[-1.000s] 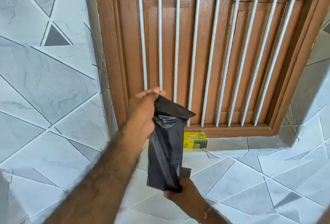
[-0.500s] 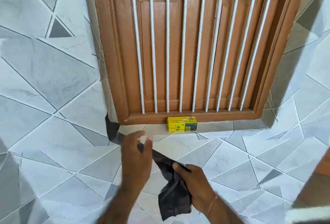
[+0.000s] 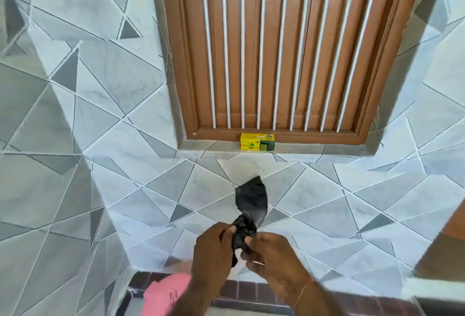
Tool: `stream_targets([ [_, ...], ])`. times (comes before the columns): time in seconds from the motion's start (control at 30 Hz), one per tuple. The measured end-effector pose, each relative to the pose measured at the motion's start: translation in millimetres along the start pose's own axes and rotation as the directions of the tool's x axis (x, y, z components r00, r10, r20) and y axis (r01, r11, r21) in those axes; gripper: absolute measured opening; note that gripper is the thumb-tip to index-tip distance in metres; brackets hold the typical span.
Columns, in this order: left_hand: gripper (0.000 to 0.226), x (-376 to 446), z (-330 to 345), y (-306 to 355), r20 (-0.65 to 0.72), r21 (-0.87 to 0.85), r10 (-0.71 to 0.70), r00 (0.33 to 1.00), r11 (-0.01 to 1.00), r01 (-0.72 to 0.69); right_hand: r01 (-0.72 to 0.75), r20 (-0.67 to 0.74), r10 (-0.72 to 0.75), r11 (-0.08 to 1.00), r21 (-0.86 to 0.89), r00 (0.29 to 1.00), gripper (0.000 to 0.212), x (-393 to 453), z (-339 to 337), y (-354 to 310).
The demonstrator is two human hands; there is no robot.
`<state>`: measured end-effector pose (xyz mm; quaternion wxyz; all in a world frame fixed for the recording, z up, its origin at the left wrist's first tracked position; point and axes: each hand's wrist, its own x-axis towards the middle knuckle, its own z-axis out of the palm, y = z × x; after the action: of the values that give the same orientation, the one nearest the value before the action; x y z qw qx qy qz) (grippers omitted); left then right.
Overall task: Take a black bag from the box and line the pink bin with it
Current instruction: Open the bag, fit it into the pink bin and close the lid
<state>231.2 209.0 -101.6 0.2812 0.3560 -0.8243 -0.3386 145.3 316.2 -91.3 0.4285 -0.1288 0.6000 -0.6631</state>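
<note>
A crumpled black bag [image 3: 251,202] is bunched between both hands in front of the tiled wall, its loose end sticking upward. My left hand [image 3: 214,252] grips its left side and my right hand [image 3: 271,257] pinches its right side. The yellow box [image 3: 256,142] of bin bags rests on the ledge under the wooden window. The pink bin [image 3: 166,295] shows at the bottom edge, below my left forearm, partly hidden by it.
A brown wooden window [image 3: 281,51] with white bars fills the upper wall. Grey and white tiles [image 3: 100,139] cover the wall around it. A dark brick-patterned floor strip [image 3: 246,290] runs along the bottom. A brown edge [image 3: 448,247] stands at the right.
The hands have dropped lower and come together, gathering the bag into a tight bunch. The view has tilted down, and the pink bin has come into sight.
</note>
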Motion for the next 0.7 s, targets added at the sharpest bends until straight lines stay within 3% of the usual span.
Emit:
stream_targets([
  [0.27, 0.030, -56, -36, -38, -0.020, 0.014, -0.216, 0.976, 0.976, 0.216, 0.063, -0.134, -0.076, 0.993, -0.097, 0.988, 0.035, -41, 4, 47],
  [0.33, 0.030, -67, -50, -47, -0.053, -0.099, -0.322, 0.945, 0.944, 0.316, 0.053, -0.166, -0.063, 0.997, -0.064, 0.984, 0.043, -52, 10, 52],
  [0.4, 0.027, -74, -67, -58, -0.063, -0.410, -0.530, 0.846, 0.786, 0.462, 0.043, -0.176, -0.055, 0.997, -0.071, 0.983, 0.047, -65, 16, 58],
  [0.47, 0.021, -84, -91, -65, 0.114, -0.717, -0.683, 0.721, 0.446, 0.536, 0.051, -0.156, -0.080, 0.982, -0.184, 0.984, 0.043, -83, 27, 67],
  [0.5, 0.020, -90, -103, -67, 0.206, -0.773, -0.699, 0.685, 0.313, 0.551, 0.037, -0.155, -0.088, 0.952, -0.303, 0.984, 0.042, -93, 31, 73],
  [0.53, 0.019, -96, -111, -71, 0.253, -0.793, -0.687, 0.681, 0.255, 0.553, 0.011, -0.156, -0.094, 0.884, -0.467, 0.983, 0.041, -100, 35, 81],
  [0.6, 0.018, -113, -132, -76, 0.238, -0.802, -0.656, 0.716, 0.283, 0.526, 0.014, -0.144, -0.220, 0.591, -0.807, 0.965, 0.033, -119, 56, 95],
  [0.63, 0.017, -123, -142, -78, 0.192, -0.797, -0.655, 0.731, 0.331, 0.505, 0.049, -0.158, -0.325, 0.547, -0.836, 0.932, 0.016, -131, 71, 101],
  [0.67, 0.016, -132, -150, -79, 0.143, -0.783, -0.645, 0.751, 0.391, 0.484, 0.114, -0.180, -0.404, 0.604, -0.789, 0.897, 0.015, -142, 85, 105],
  [0.7, 0.015, -140, -157, -81, 0.114, -0.772, -0.634, 0.765, 0.428, 0.470, 0.190, -0.193, -0.460, 0.663, -0.724, 0.867, 0.040, -150, 99, 109],
])
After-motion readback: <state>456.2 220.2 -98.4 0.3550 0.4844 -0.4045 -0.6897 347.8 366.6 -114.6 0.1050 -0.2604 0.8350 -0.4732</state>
